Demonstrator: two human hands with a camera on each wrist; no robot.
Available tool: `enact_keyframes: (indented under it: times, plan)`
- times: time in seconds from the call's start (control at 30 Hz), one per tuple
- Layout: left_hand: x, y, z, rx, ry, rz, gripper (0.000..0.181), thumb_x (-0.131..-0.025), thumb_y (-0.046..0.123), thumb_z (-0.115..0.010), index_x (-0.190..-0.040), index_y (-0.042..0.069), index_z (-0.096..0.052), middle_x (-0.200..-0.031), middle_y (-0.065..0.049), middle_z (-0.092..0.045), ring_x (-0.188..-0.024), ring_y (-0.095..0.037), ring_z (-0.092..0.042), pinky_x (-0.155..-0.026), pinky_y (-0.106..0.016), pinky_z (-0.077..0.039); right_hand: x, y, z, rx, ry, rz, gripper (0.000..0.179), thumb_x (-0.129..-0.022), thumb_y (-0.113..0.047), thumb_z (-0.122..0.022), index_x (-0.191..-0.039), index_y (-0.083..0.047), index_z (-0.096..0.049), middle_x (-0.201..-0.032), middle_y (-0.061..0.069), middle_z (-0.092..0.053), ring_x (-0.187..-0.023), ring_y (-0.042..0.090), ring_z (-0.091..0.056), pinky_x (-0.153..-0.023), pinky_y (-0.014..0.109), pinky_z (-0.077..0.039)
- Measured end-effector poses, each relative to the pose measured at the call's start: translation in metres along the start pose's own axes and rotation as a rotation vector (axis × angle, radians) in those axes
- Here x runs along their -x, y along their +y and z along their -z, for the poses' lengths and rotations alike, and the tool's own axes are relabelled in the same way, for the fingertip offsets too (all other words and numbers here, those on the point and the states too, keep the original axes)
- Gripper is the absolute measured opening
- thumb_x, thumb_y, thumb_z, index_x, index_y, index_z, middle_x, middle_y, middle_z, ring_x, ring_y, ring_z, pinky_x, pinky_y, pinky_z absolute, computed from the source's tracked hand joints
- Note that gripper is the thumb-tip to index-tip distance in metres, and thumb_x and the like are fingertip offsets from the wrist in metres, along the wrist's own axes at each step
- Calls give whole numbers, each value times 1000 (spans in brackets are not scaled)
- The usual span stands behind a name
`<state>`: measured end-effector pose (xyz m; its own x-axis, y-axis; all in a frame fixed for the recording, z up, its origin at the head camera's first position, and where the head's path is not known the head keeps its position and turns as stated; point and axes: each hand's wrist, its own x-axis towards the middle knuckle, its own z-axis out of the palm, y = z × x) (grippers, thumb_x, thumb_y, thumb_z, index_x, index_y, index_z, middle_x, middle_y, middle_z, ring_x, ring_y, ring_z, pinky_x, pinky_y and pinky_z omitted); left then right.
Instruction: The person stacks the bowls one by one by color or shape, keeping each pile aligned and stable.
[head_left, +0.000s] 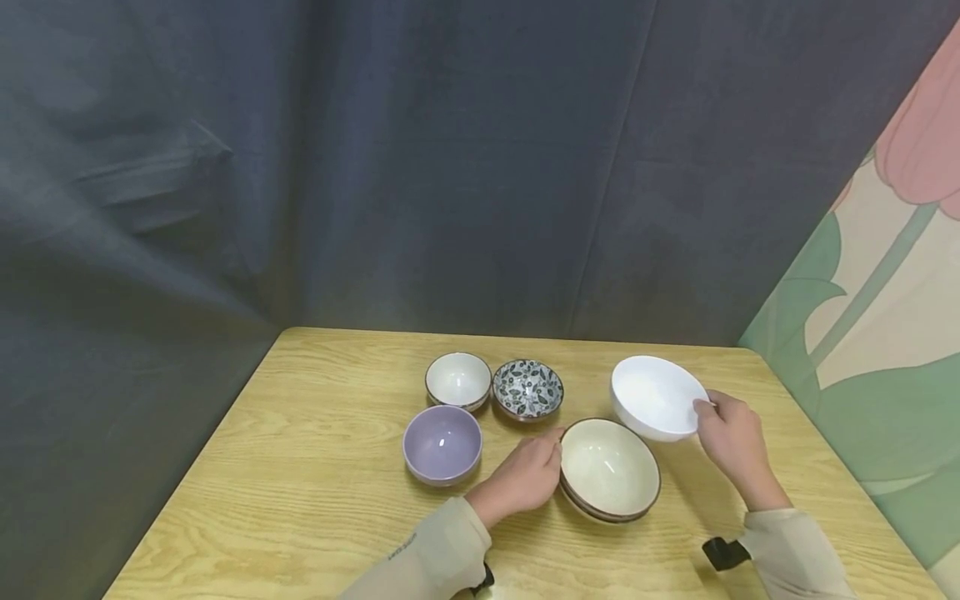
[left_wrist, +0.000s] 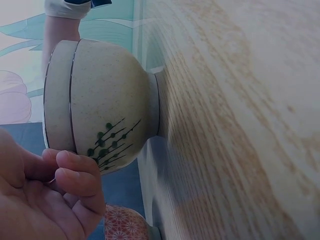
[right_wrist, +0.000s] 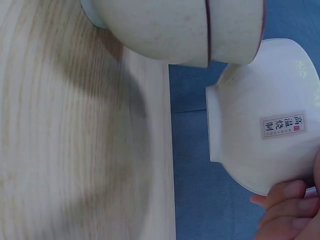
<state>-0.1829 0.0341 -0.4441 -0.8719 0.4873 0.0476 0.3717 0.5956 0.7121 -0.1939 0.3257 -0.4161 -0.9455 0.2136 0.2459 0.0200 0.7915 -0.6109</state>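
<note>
Two nested cream bowls (head_left: 609, 467) with dark rims stand on the table, green plant strokes on the outer one's side in the left wrist view. My left hand (head_left: 531, 471) pinches the left side of the stack near the rim with thumb and curled fingers. A white bowl (head_left: 656, 396) is tilted in my right hand (head_left: 731, 437), which grips its right edge. In the right wrist view the white bowl (right_wrist: 265, 120), with a small printed label on its side, is raised off the table beside the cream stack.
Left of the stack are a purple bowl (head_left: 442, 446), a white bowl with a dark rim (head_left: 458, 380) and a leaf-patterned bowl (head_left: 528, 389). A dark curtain (head_left: 465, 167) hangs behind the wooden table (head_left: 300, 467). A painted wall (head_left: 885, 333) rises on the right.
</note>
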Motion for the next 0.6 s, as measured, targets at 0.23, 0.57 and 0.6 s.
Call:
enact_keyframes:
  times: [0.23,0.57,0.6]
  plan:
    - [0,-1,0,5,4,-4,44,-108,16,-33,-146,-1,-47,-145,-17,-54,-134,-33,-51,-113,-42,-38,2,-5,3,0,-27,-19,47,-104,-18,-37,-124,19,-58,-114,37,-64,-101,47,-63,-72,43,-48]
    - [1,0,1,34,1,-2,45,-108,17,-32,-146,-1,-46,-146,-18,-52,-136,-33,-48,-114,-43,-36,5,-11,8,-2,-27,0,47,-104,-17,-36,-125,19,-58,-114,37,-64,-106,50,-61,-80,54,-49]
    - [1,-1,1,35,1,-1,45,-108,17,-32,-146,-1,-46,-146,-17,-52,-136,-33,-48,-114,-43,-36,6,-11,9,-1,-25,3,46,-104,-17,-37,-124,18,-58,-114,37,-64,-106,50,-61,-79,54,-49]
